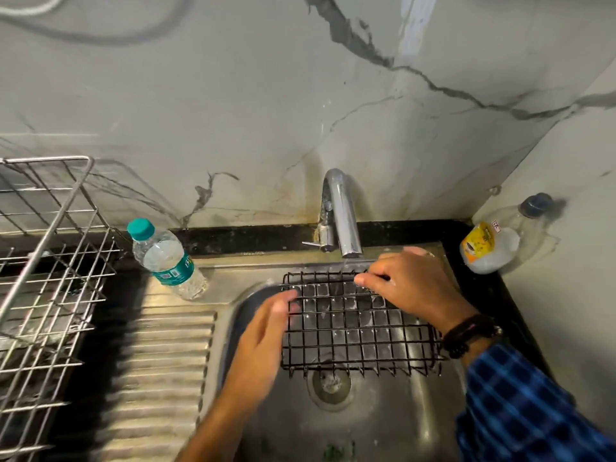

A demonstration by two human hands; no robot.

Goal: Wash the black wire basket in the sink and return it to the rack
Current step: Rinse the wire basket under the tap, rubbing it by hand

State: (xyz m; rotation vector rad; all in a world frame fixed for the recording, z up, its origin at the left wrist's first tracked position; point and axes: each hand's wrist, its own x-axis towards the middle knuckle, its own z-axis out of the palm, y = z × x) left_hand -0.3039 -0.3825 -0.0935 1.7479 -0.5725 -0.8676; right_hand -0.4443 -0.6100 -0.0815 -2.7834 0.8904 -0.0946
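**Rinsing the wire basket under the tap**

The black wire basket (360, 325) lies in the sink (400, 411), bottom grid up, spanning the basin from its far edge to just above the drain (330, 383). Water falls from the tap (343, 215) onto the basket's far edge. The right hand (410, 285) rests on that far edge, its fingers (363, 280) curled over and clamped on the wires. The left hand (263, 331) lies against the basket's left edge with its fingers (286, 298) fairly straight and together, touching the wire; motion blur hides whether any of them hooks it. The rack (50, 261) stands on the counter at the left, beyond the ribbed draining board (160, 361). A water bottle (166, 258) stands upright on the sink's far left corner, near the basket's far left corner. A bottle with a yellow label (486, 248) leans in the counter's far right corner.

Judged stage: washing, with the return to the rack not yet begun.

Risks from here:
- Wet wire offers little grip, so a lift with one hand only touching could let the basket tilt and drop back into the basin.
- A leftward swing toward the rack passes close to the water bottle and could knock it over.
- The basket's wire ends could catch on the rack's bars.
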